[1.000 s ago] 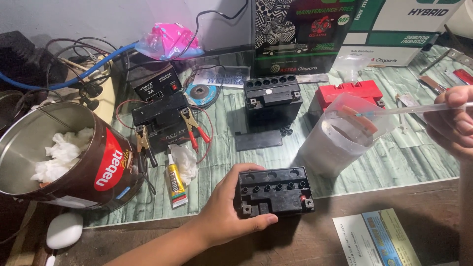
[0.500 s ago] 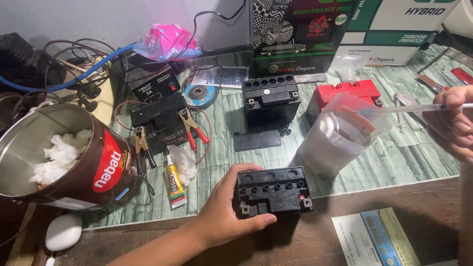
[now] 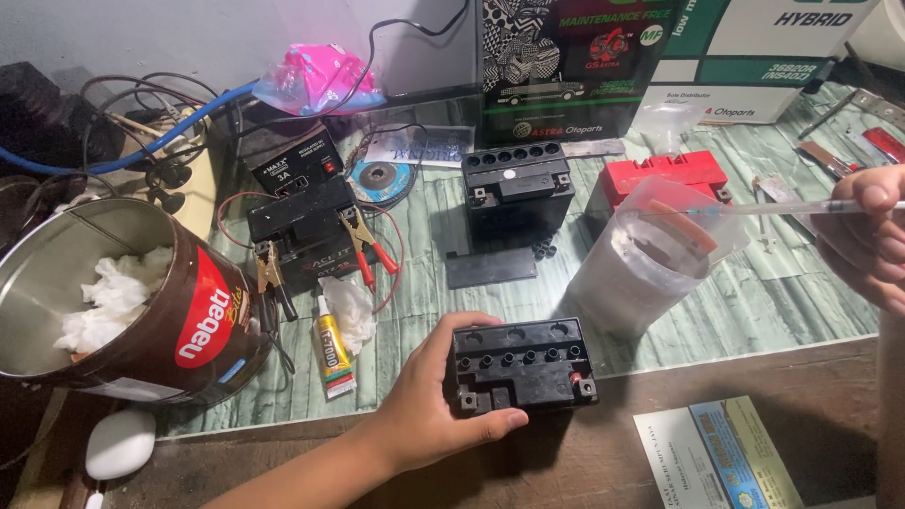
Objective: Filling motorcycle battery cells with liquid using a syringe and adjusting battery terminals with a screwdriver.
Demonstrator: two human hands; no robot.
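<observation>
My left hand (image 3: 424, 401) grips the left end of a small black battery (image 3: 528, 365) with open cell holes, standing near the table's front edge. My right hand (image 3: 863, 236) at the right edge holds a thin clear syringe (image 3: 801, 205) level, its tip over a translucent plastic cup (image 3: 650, 254) of cloudy liquid. The cup stands just behind and to the right of the battery.
A second black battery (image 3: 517, 187) and a red battery (image 3: 665, 174) stand behind. At left are a battery with clamps (image 3: 306, 236), a glue tube (image 3: 332, 347), a brown tin (image 3: 141, 311) holding tissue, cables and a pink bag (image 3: 316, 80). Printed boxes (image 3: 584, 66) line the back; papers (image 3: 716, 457) lie front right.
The view has shifted slightly. Both hands, the battery, the syringe and the cup keep their places.
</observation>
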